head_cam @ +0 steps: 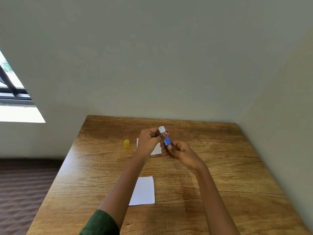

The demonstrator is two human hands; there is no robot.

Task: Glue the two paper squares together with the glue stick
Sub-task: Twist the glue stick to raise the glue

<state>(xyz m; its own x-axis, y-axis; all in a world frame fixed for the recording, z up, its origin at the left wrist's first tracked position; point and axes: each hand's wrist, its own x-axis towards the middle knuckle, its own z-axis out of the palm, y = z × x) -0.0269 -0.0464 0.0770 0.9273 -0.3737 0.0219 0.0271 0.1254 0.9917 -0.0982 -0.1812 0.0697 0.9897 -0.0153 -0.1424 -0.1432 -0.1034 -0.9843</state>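
Both hands hold a blue glue stick [167, 140] above the middle of the wooden table [220, 167]. My right hand [177, 150] grips its lower end. My left hand [149, 141] pinches it just below its white top end [161, 129]. The stick's yellow cap [126, 143] stands on the table to the left. One white paper square [143, 191] lies flat near me. The other paper square [157, 149] lies farther off, mostly hidden under my left hand.
The table stands in a corner, with plain walls behind it and to the right. Its left edge drops to a dark ribbed floor [25, 184]. A window [11, 92] is at the far left.
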